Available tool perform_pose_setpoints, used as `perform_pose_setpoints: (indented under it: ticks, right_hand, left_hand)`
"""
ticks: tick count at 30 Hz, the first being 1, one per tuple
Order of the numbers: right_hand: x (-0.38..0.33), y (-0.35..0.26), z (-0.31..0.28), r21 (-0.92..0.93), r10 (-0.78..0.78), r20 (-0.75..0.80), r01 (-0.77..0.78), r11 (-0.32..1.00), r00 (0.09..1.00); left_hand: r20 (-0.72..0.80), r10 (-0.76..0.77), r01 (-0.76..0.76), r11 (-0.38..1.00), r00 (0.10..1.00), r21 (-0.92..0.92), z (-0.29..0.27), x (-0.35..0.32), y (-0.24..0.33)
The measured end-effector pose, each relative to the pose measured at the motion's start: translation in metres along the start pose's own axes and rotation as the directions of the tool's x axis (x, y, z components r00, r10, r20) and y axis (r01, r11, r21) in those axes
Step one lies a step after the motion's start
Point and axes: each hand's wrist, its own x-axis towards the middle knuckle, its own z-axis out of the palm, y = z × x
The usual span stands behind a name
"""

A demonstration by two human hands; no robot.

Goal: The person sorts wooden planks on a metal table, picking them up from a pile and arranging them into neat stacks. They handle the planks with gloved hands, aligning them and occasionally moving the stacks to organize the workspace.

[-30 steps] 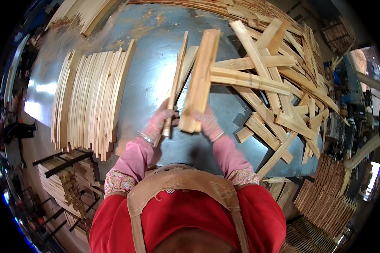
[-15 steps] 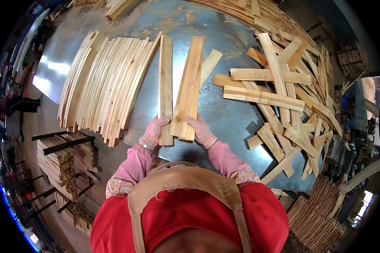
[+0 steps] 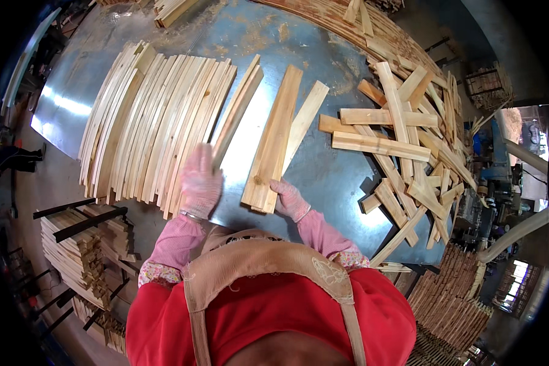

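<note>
Since a moment ago the two pale wooden slats have parted: the gloved left hand (image 3: 201, 180) now grips a thin slat set (image 3: 238, 110) tilted toward the neat row of thin pale slats standing on edge (image 3: 146, 122), while the gloved right hand (image 3: 291, 198) clasps the near end of a broad flat plank (image 3: 273, 140) on the grey metal table (image 3: 323, 177). Sorting looks roughly half done; a jumbled heap of unsorted wooden offcuts (image 3: 402, 152) remains at right.
</note>
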Motion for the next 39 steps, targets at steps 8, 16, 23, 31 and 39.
perform_pose_setpoints:
  ticks: [8,16,23,31,39]
  right_hand:
    - [0.021,0.044,0.000,-0.501,-0.138,-0.288,-0.026,0.865,0.948]
    - [0.118,0.112,0.113,-0.847,-0.078,-0.469,-0.473,-0.243,0.880]
    - [0.060,-0.008,0.095,-0.696,-0.637,-0.091,-0.506,-0.509,0.766]
    - [0.096,0.004,0.044,-0.812,-0.739,-0.344,-0.578,-0.075,0.579]
    - [0.116,0.029,0.057,-0.966,-0.274,-0.106,-0.164,-0.200,0.956]
  left_hand:
    - [0.836,-0.067,0.628,0.694,0.544,-0.353,0.006,0.036,0.040]
    - [0.603,-0.160,0.456,0.806,0.782,-0.377,-0.051,-0.005,-0.058]
    - [0.029,-0.179,0.168,0.960,0.984,0.225,-0.090,-0.013,-0.221]
    - [-0.086,-0.417,0.420,0.839,0.905,0.347,-0.097,-0.030,-0.332]
    - [0.028,-0.541,0.491,0.784,0.841,0.379,-0.122,-0.011,-0.295]
